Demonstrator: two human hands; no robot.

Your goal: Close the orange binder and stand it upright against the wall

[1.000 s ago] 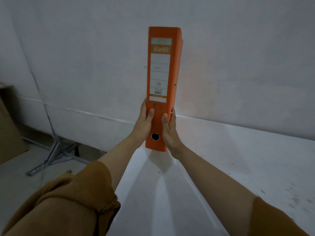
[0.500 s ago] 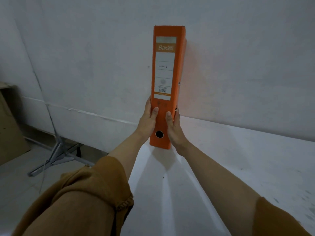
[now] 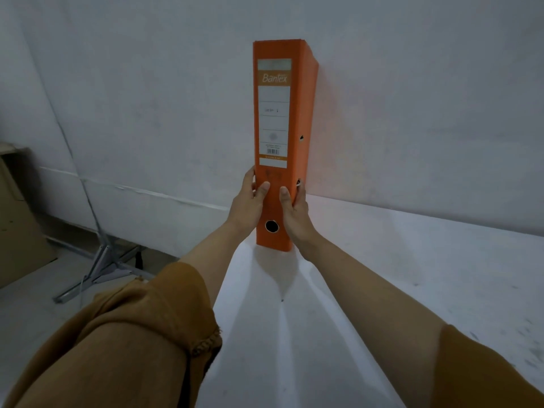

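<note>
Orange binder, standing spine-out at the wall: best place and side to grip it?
Grip the orange binder low on its two covers, one palm per side, coming from the front. The narrow spine faces out and the wall blocks the rear. The left hand and right hand sit just so, thumbs on the spine above the finger hole.

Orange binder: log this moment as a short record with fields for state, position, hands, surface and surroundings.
binder: orange binder, closed, standing upright, spine with white label facing the camera
position: bottom edge on the white table, back at the wall; exact contact not visible
left hand: left hand grips the lower left side, thumb on the spine
right hand: right hand grips the lower right side, thumb on the spine
surroundings: metal stand on the floor at left
</note>
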